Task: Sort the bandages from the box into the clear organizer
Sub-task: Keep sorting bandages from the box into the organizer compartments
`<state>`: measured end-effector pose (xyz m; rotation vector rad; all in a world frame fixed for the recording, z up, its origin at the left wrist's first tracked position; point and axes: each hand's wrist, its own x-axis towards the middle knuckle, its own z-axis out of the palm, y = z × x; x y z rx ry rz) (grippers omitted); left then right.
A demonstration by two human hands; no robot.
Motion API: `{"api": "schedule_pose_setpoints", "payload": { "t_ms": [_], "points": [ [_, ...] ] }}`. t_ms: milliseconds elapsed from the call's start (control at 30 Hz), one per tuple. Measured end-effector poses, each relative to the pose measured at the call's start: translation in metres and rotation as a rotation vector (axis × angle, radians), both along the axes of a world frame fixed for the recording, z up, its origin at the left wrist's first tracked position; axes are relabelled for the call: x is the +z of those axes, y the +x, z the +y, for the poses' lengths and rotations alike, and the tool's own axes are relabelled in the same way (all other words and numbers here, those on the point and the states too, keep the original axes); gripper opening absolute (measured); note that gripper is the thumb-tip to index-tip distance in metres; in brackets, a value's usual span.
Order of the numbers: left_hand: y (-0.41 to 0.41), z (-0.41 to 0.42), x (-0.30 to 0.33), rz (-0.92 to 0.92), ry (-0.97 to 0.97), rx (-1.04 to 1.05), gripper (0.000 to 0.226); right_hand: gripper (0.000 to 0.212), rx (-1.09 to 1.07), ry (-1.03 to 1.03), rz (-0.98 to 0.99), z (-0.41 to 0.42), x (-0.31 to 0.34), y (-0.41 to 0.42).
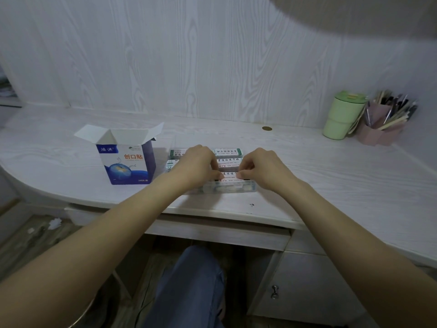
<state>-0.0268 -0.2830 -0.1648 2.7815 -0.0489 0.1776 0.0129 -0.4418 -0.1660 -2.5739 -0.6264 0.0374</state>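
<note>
At frame centre, left hand and right hand each pinch an end of a bandage strip lying left-to-right, just above the clear organizer; box stands left.

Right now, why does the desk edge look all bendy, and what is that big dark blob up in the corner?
Head view: the wide lens bows the desk edge; the dark blob top right is something blurred close to the camera, can't tell what; light is dim and bluish, with soft shadows; the box print is sharp, the pen holder a little soft.
</note>
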Motion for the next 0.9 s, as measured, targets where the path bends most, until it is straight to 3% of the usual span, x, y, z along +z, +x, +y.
{"api": "schedule_pose_setpoints", "payload": {
  "t_ms": [533, 700, 900],
  "points": [
    [0.0, 0.001, -0.002, -0.036, 0.003, -0.01, 0.02, 0.007, -0.006, -0.054, 0.018, 0.002, 0.002, 0.0],
    [-0.002, 0.006, 0.001, -0.124, -0.069, 0.012, 0.017, 0.025, -0.014, -0.045, 0.017, 0.001, 0.007, -0.002],
    [-0.015, 0.027, 0.017, -0.364, -0.16, 0.09, 0.013, 0.04, 0.006, 0.06, -0.085, 0.011, 0.022, -0.008]
  ]
}}
